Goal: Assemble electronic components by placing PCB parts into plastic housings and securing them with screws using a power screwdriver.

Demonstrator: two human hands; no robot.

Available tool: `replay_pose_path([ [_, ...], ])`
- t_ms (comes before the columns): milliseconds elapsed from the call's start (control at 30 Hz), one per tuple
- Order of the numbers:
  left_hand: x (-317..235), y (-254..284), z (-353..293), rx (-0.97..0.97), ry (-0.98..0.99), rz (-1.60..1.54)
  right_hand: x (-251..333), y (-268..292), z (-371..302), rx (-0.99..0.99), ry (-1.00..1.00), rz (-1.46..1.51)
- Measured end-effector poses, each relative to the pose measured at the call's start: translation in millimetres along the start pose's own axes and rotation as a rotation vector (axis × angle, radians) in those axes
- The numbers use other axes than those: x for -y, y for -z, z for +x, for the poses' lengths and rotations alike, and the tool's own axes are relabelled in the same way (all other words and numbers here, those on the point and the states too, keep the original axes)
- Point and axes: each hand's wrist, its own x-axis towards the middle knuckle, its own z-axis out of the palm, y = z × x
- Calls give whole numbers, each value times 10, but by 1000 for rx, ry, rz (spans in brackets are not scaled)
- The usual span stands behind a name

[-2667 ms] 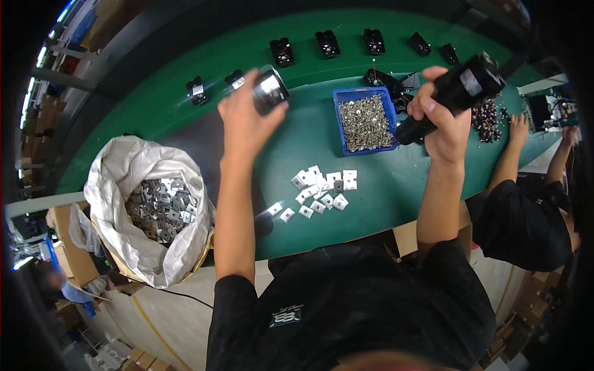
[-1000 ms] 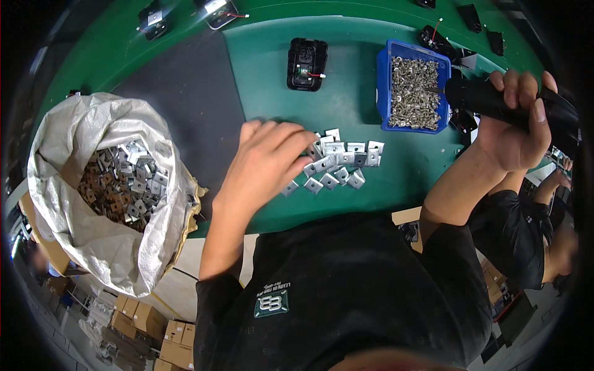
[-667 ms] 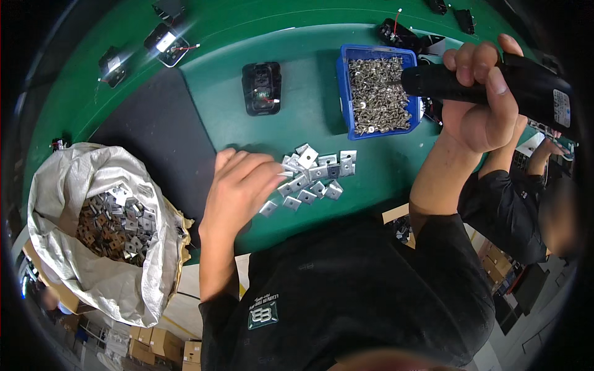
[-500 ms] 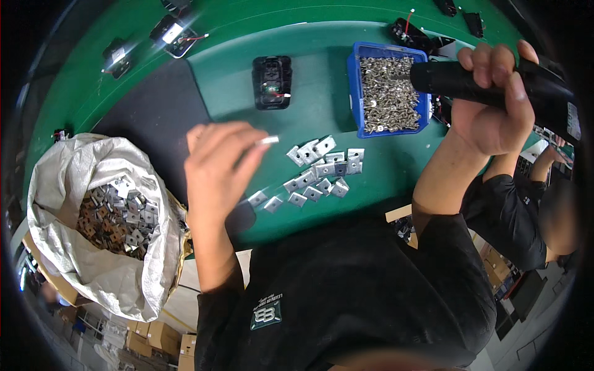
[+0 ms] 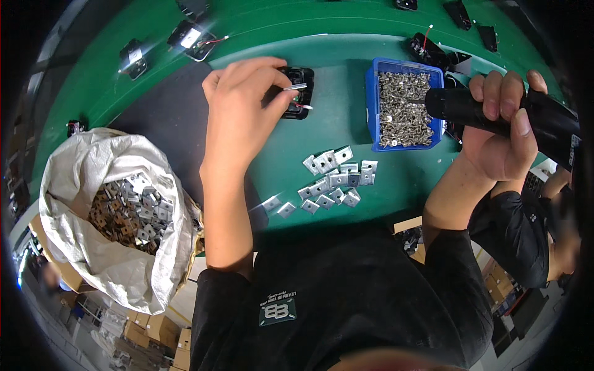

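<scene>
The sack (image 5: 111, 216) of metal pieces stands open well to the left of the left hand (image 5: 241, 105), past the table edge, and a wide elbow swing could catch its rim. The tray (image 5: 405, 102) of screws sits between both hands. The right hand (image 5: 501, 133) is closed around the black driver (image 5: 495, 111), whose tip hangs over the tray and could scatter screws if it dips. The left hand pinches a small plate (image 5: 296, 87) over the black part (image 5: 296, 93). The pinch looks light, so the plate may slip or sit crooked. Loose plates (image 5: 334, 182) lie near the table's front edge, below both hands, and a forearm could push them off. Free room is mainly to the left of the left hand, on the dark mat (image 5: 164, 111).
</scene>
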Motion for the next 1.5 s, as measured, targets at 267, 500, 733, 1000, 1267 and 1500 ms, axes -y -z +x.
replay_pose_path([
  [267,-37,-47,120,136,162,-150,128,-136,24,7,-128,1],
  [500,-130,-126,-115,-72,160,-343,143,-228,179,39,-114,117],
  [733,-338,-50,8,-82,-323,-230,153,-305,202,108,-161,228],
  [1000,-497,-208,-70,-117,-343,-282,185,-421,179,147,-205,312],
  [1267,-504,-243,-209,-212,-288,-405,166,-519,117,152,-177,420],
  [1500,-508,-215,-277,-241,-252,-481,204,-615,88,173,-159,407],
])
